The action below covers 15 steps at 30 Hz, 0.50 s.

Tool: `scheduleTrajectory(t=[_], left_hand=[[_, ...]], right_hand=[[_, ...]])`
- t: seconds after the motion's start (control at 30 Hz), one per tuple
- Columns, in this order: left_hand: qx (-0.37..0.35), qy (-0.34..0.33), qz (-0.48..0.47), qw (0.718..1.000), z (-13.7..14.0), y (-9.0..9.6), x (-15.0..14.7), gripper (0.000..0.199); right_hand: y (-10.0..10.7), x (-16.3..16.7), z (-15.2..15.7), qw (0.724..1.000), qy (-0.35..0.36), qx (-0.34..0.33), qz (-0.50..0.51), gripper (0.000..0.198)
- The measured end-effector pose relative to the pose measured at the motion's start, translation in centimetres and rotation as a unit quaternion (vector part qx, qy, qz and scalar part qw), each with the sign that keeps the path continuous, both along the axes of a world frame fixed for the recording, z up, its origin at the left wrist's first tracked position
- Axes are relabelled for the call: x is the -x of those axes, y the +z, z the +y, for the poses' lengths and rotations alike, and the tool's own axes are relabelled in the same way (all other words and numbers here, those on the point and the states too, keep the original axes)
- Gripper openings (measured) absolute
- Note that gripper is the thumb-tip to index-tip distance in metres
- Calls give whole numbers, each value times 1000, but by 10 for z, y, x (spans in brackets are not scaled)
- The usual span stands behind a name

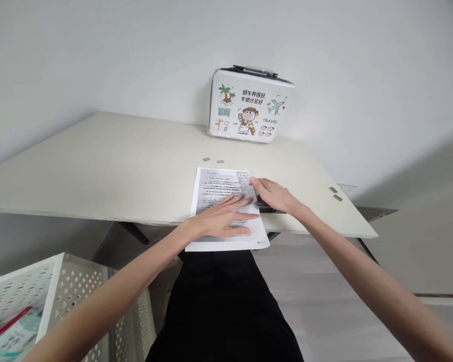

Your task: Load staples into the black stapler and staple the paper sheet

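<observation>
A stack of printed paper sheets (219,183) lies at the table's front edge, its near end sticking out over my lap. My left hand (226,218) rests flat on the print with its fingers spread, pressing on the sheets. At their right edge my right hand (274,193) is closed over a black stapler (266,206), the thumb side near the paper. Most of the stapler is hidden under the palm; whether the paper is between its jaws cannot be seen. Just beyond the paper's far edge lie two small grey staple strips (220,161).
A white cartoon-printed case (251,108) with a black handle leans against the wall at the table's (98,166) back. Two more grey strips (337,197) lie near the right edge. Below left stands a white perforated basket (56,281) with a bottle (17,334) inside.
</observation>
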<state>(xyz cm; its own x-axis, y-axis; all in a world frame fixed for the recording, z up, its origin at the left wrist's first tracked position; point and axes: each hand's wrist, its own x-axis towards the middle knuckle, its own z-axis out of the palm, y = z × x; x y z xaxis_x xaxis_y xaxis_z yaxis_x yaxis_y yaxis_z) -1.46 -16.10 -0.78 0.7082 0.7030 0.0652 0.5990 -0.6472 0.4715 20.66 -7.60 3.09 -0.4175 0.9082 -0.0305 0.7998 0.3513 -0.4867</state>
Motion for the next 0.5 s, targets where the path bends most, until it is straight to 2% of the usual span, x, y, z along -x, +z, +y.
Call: scheduleTrajectory(t=[0.5], left_hand=[[12,3,0,1000,0,2,-1,58]], right_hand=[[2,5,-4,999,25,-15,-36,75]])
